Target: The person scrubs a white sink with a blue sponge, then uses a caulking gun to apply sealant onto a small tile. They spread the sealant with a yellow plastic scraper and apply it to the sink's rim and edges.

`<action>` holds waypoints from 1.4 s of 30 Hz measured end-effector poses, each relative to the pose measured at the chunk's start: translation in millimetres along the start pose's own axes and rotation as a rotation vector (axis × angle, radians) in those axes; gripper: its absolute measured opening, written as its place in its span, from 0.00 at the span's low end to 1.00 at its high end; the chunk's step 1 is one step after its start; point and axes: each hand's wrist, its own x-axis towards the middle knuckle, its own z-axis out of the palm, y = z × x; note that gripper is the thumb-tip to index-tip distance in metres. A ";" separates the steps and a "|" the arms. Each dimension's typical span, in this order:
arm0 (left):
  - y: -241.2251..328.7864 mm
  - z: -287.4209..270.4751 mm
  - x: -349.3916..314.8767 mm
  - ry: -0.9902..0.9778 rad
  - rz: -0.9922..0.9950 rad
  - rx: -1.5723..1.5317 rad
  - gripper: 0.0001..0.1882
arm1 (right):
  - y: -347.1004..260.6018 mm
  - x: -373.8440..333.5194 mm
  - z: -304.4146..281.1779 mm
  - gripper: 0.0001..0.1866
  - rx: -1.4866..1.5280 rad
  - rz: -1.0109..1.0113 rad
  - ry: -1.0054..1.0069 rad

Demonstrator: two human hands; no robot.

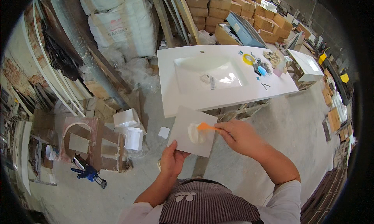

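Note:
My left hand (172, 161) grips the lower left edge of a flat, pale grey rectangular board (187, 116), thumb on top and fingers underneath. A patch of creamy white paste (194, 135) lies spread on the board's middle. With my right hand (239, 135) I pinch the handle of an orange spatula (205, 126), its blade resting in the paste. Just beyond the board is a white washbasin countertop (171, 99) with a shallow rectangular basin; a small clear item and a little label lie in that basin.
On the countertop's right sit a yellow tape roll (248, 59), a spray bottle (281, 66) and crumpled dark scraps. A blue caulking gun (89, 172) stands by a wooden frame (65, 142) at left. A metal pipe (83, 40) slants at upper left; cardboard boxes (196, 5) are stacked behind.

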 end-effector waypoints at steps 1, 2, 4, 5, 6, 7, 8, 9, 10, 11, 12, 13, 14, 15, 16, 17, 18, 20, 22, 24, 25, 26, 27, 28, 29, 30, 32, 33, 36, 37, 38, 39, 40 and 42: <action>0.9 0.6 -1.4 -0.001 0.029 -0.008 0.22 | 5.2 -3.0 3.9 0.12 0.111 -0.011 0.066; 2.0 1.9 -3.1 -0.001 0.058 -0.015 0.22 | 10.5 -8.0 10.1 0.12 0.216 0.101 -0.004; -0.1 3.5 -3.2 -0.017 0.120 -0.036 0.21 | 23.2 -21.2 23.7 0.14 0.406 0.320 -0.151; -2.0 2.4 -2.5 -0.029 0.148 -0.041 0.20 | 28.9 -26.7 32.7 0.14 0.547 0.414 -0.177; -2.9 1.9 -3.5 -0.039 0.176 -0.040 0.20 | 34.1 -33.0 43.7 0.14 0.694 0.508 -0.202; -3.9 2.6 -4.2 -0.030 0.199 -0.032 0.20 | 37.5 -38.7 54.2 0.15 0.840 0.607 -0.222; -5.5 4.3 -5.0 -0.020 0.222 -0.023 0.19 | 39.2 -43.1 65.7 0.14 0.939 0.625 -0.201; -7.0 5.2 -5.3 -0.012 0.243 -0.012 0.19 | 38.2 -45.6 76.5 0.14 1.040 0.643 -0.178; -8.4 5.4 -5.2 -0.016 0.261 0.000 0.19 | 36.9 -46.5 82.5 0.14 1.140 0.659 -0.153; -9.9 5.3 -5.1 -0.020 0.279 0.012 0.19 | 34.6 -45.6 85.3 0.13 1.181 0.670 -0.126; -11.4 4.4 -5.6 -0.023 0.299 0.025 0.19 | 30.5 -43.7 87.6 0.13 1.222 0.680 -0.101; -12.8 2.5 -6.1 -0.031 0.289 0.051 0.18 | 28.7 -43.1 88.5 0.14 1.263 0.690 -0.076; -14.1 -0.5 -6.5 -0.040 0.279 0.077 0.18 | 31.4 -41.9 89.4 0.14 1.225 0.695 -0.058; -14.9 -3.9 -6.6 -0.049 0.272 0.103 0.18 | 36.2 -37.7 90.1 0.14 1.186 0.697 -0.041; -15.1 -9.5 -6.3 -0.050 0.246 0.165 0.18 | 39.4 -33.2 87.4 0.15 1.147 0.699 -0.024; -14.7 -16.3 -5.7 -0.050 0.220 0.227 0.18 | 42.5 -29.9 79.0 0.15 1.071 0.666 -0.072; -13.1 -21.5 -6.1 -0.042 0.198 0.292 0.18 | 43.7 -22.9 66.4 0.15 0.997 0.630 -0.126; -7.7 -3.0 -9.4 -0.075 0.134 0.308 0.18 | 58.2 -15.7 41.5 0.15 0.825 0.590 -0.218; -5.3 4.1 -10.8 -0.099 0.078 0.355 0.19 | 57.1 -0.9 18.1 0.15 0.620 0.469 -0.300; -6.2 0.1 -8.6 -0.114 0.027 0.427 0.20 | 48.5 17.7 -5.9 0.15 0.382 0.356 -0.417; -7.3 -3.2 -6.0 -0.107 0.001 0.460 0.20 | 37.6 30.3 -16.9 0.14 0.244 0.305 -0.488; -9.2 -7.1 -2.5 -0.102 -0.025 0.492 0.20 | 26.2 38.2 -21.2 0.14 0.104 0.254 -0.556; -10.9 -7.8 -0.7 -0.102 -0.055 0.520 0.20 | 14.7 41.2 -20.4 0.14 -0.058 0.171 -0.552; -11.7 -6.4 -0.5 -0.090 -0.050 0.527 0.19 | 3.7 45.7 -16.1 0.14 -0.216 0.082 -0.545; -12.8 -3.6 0.0 -0.078 -0.045 0.534 0.19 | -7.8 49.5 -12.2 0.15 -0.374 -0.007 -0.536; -10.9 -5.0 -0.1 -0.049 -0.032 0.544 0.19 | -25.3 54.9 -5.3 0.14 -0.443 -0.025 -0.569; -10.4 -2.7 1.0 -0.008 -0.040 0.514 0.18 | -57.2 50.4 1.6 0.12 -0.602 -0.037 -0.634; -9.1 -0.9 1.3 0.010 -0.042 0.496 0.18 | -61.8 42.2 8.4 0.12 -0.626 -0.080 -0.566; -6.7 1.1 6.0 0.032 -0.025 0.369 0.18 | -65.6 22.4 23.1 0.09 -0.637 -0.158 -0.475; -4.0 1.6 7.0 0.035 -0.028 0.307 0.18 | -61.6 21.9 23.6 0.10 -0.621 -0.125 -0.394; -0.3 1.8 7.5 0.037 -0.031 0.246 0.19 | -55.9 21.6 23.9 0.10 -0.602 -0.092 -0.312; 2.3 0.8 7.2 0.040 -0.036 0.188 0.20 | -50.4 20.6 23.2 0.11 -0.579 -0.058 -0.230; 4.2 -1.7 6.3 0.032 -0.026 0.106 0.21 | -49.2 21.5 13.0 0.12 -0.497 -0.053 -0.184; 4.8 -4.8 5.9 0.006 -0.015 -0.059 0.22 | -48.8 22.4 -16.2 0.14 -0.338 -0.031 -0.091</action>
